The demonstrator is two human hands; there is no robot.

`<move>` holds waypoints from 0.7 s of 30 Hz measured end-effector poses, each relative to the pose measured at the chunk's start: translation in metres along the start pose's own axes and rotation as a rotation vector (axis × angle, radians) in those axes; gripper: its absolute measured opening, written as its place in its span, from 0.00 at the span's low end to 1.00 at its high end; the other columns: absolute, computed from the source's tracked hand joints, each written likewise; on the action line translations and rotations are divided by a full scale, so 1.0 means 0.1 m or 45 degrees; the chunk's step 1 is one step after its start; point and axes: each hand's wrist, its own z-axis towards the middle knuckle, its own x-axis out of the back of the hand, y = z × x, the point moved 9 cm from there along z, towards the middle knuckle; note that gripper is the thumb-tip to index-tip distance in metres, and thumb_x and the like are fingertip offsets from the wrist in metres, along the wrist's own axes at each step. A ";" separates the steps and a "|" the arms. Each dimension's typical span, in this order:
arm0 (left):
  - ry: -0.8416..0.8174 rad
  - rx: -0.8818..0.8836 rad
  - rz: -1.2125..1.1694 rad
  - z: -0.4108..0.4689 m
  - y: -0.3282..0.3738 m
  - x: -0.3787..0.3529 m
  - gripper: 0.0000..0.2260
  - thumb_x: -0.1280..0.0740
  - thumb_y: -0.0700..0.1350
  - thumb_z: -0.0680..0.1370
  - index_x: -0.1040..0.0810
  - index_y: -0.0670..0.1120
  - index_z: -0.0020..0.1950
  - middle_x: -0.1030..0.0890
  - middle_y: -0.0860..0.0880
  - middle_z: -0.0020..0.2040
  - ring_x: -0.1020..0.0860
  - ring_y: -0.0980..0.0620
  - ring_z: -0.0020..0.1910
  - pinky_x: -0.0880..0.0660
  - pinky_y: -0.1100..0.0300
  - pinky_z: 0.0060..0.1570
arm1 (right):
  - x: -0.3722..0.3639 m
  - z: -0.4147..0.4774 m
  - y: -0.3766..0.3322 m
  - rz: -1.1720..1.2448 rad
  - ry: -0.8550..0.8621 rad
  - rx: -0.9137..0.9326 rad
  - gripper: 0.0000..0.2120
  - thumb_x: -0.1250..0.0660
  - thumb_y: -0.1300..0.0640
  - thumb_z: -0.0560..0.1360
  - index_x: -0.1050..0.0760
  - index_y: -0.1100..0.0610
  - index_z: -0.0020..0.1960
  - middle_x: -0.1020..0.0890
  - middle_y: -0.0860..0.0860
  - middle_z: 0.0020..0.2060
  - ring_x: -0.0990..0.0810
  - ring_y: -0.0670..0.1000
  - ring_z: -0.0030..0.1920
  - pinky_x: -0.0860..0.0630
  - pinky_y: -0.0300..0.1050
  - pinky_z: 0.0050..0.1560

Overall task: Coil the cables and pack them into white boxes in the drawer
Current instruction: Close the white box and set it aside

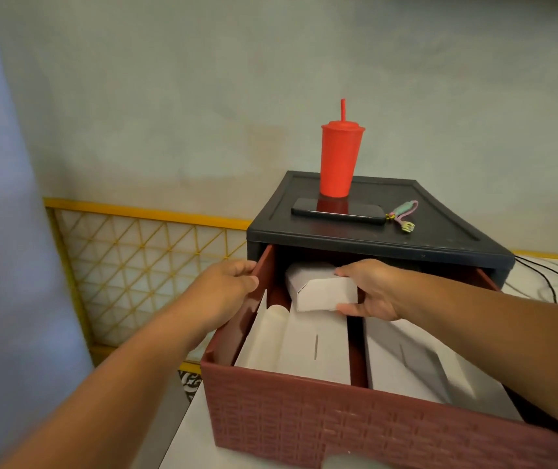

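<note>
We are curling our left hand [228,287] over the left wall of the open drawer [338,421], while our right hand [372,292] is clasping a small white box [321,291] between thumb and fingers at the drawer's far end

Red tumbler [337,157], phone [338,211], keychain [404,216] on cabinet top [440,238]

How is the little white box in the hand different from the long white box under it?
The little box is short; the long box runs along most of the drawer. The right hand grips the little box at the back; the long box lies flat, held by no hand. Both are white cardboard.
</note>
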 end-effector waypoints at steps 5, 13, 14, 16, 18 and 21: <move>-0.009 -0.001 -0.078 0.12 -0.01 -0.04 0.12 0.39 0.40 0.79 0.22 0.56 0.44 0.17 0.49 0.43 0.19 0.50 0.38 0.24 0.56 0.46 | -0.14 0.22 -0.04 -0.102 -0.099 0.049 0.16 0.28 0.55 0.71 0.27 0.56 0.56 0.23 0.56 0.50 0.24 0.55 0.51 0.23 0.42 0.36; 0.041 0.019 -0.127 0.23 -0.03 -0.05 0.09 0.38 0.42 0.79 0.20 0.50 0.54 0.17 0.47 0.43 0.21 0.51 0.37 0.26 0.60 0.41 | -0.29 0.42 -0.15 -0.347 -0.128 0.137 0.19 0.28 0.65 0.70 0.29 0.59 0.58 0.26 0.57 0.56 0.25 0.56 0.56 0.23 0.40 0.39; 0.044 0.019 -0.116 0.24 -0.04 -0.04 0.09 0.38 0.42 0.79 0.21 0.49 0.56 0.17 0.46 0.45 0.21 0.50 0.39 0.27 0.60 0.42 | -0.31 0.47 -0.15 -0.363 -0.110 0.158 0.18 0.30 0.66 0.71 0.28 0.60 0.59 0.25 0.57 0.57 0.25 0.55 0.56 0.23 0.41 0.42; 0.041 0.021 -0.117 0.24 -0.05 -0.04 0.09 0.38 0.42 0.79 0.21 0.49 0.56 0.17 0.43 0.46 0.22 0.49 0.39 0.27 0.59 0.43 | -0.33 0.55 -0.14 -0.428 -0.046 0.186 0.16 0.32 0.66 0.73 0.28 0.62 0.60 0.25 0.57 0.57 0.25 0.54 0.55 0.24 0.41 0.46; 0.039 0.020 -0.123 0.24 -0.04 -0.04 0.09 0.38 0.42 0.79 0.21 0.49 0.55 0.17 0.43 0.46 0.22 0.48 0.39 0.27 0.59 0.43 | -0.32 0.61 -0.15 -0.556 0.041 0.211 0.15 0.34 0.64 0.75 0.29 0.62 0.61 0.25 0.57 0.54 0.25 0.54 0.51 0.24 0.39 0.42; 0.049 0.010 -0.142 0.25 -0.04 -0.05 0.09 0.38 0.41 0.79 0.21 0.48 0.55 0.18 0.43 0.45 0.22 0.48 0.39 0.27 0.59 0.43 | -0.33 0.61 -0.16 -0.639 0.033 0.208 0.14 0.32 0.58 0.74 0.29 0.63 0.57 0.25 0.56 0.51 0.24 0.54 0.49 0.23 0.40 0.41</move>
